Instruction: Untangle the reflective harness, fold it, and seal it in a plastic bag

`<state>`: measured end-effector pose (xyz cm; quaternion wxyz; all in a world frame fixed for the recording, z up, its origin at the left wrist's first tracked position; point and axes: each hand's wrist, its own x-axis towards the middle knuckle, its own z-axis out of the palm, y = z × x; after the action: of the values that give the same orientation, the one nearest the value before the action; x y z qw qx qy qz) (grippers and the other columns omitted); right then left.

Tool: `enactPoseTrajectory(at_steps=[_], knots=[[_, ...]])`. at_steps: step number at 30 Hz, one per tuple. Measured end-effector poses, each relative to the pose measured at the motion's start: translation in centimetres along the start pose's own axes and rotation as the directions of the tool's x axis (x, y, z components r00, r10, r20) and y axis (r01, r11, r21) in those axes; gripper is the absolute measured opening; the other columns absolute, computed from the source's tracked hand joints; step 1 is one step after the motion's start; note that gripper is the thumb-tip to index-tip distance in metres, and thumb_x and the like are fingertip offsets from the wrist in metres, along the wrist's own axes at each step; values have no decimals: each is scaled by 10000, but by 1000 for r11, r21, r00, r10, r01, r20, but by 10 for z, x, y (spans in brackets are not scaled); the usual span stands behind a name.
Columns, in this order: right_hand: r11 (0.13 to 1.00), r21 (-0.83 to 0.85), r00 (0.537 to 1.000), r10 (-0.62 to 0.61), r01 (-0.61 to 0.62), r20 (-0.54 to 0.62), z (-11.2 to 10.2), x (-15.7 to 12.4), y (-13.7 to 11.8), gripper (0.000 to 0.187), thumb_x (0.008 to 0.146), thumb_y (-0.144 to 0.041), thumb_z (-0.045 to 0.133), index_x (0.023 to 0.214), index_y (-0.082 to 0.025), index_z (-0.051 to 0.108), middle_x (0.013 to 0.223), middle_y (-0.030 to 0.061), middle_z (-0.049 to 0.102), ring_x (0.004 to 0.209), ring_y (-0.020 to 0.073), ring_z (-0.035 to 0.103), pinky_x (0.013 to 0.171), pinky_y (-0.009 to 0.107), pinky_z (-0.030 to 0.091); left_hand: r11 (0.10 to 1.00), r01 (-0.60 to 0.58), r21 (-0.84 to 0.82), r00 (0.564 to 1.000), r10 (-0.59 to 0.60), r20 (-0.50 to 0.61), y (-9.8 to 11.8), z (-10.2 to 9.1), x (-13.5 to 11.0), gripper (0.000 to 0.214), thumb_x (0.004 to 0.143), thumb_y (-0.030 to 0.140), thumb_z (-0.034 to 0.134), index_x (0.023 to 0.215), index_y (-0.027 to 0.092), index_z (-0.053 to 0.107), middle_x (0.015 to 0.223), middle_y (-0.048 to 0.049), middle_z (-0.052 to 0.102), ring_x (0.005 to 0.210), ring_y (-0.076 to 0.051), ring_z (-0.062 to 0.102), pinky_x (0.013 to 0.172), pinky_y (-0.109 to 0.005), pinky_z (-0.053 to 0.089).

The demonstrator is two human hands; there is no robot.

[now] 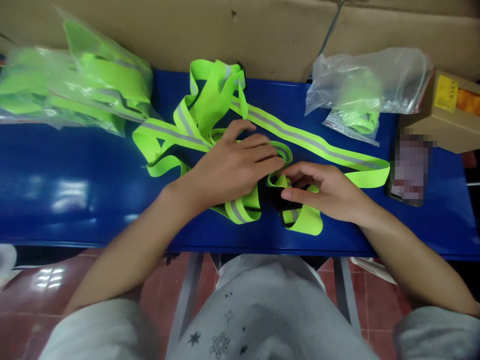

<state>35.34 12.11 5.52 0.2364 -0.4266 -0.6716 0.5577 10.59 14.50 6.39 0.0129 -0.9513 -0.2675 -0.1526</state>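
A shiny blue table (112, 200) stands over a red tiled floor (378, 310), with brown cardboard (225, 35) along its far edge. One heap of lime-green webbing (212, 107), grey-striped with black fittings, lies mid-table, a long loop reaching right. Two bare hands work at its near side: the left hand (240, 162), fingers loosely bent, lies over the bands; the right hand (326, 190) is half-open, thumb apart from its fingers, beside a black fitting. Whether either grips cannot be told. At left are at least two clear bags (108, 85) of green material; at right, one blurred-out phone (410, 167) and one carton (450, 120).
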Motion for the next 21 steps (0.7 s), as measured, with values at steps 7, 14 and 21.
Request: enactPoseTrajectory(at_steps=[7, 14, 21], knots=[[968, -203, 985, -163, 148, -58, 3, -3, -1, 300, 928, -447, 805, 1105, -213, 743, 1073, 50, 797, 928, 214, 742, 887, 354, 597, 989, -128, 77, 991, 124, 55, 14, -14, -2, 243, 1044, 98, 549, 1198, 198, 708, 1341, -98, 743, 1226, -279, 703, 1001, -460, 585], [911, -343, 972, -229, 229, 41, 2, -3, -4, 314, 940, -433, 798, 1100, -188, 683, 1021, 58, 720, 883, 187, 686, 809, 309, 558, 921, -243, 303, 962, 268, -44, 13, -16, -5, 246, 1061, 98, 545, 1029, 207, 763, 1124, -52, 798, 999, -211, 737, 788, -380, 592], [892, -387, 971, -190, 231, 142, -12, -7, -11, 336, 930, -483, 809, 1081, -200, 708, 1021, 58, 725, 965, 211, 696, 838, 319, 535, 917, -227, 329, 950, 283, -133, 0, -21, -8, 239, 1061, 142, 582, 952, 268, 753, 1045, 30, 804, 1018, -182, 743, 788, -360, 582]])
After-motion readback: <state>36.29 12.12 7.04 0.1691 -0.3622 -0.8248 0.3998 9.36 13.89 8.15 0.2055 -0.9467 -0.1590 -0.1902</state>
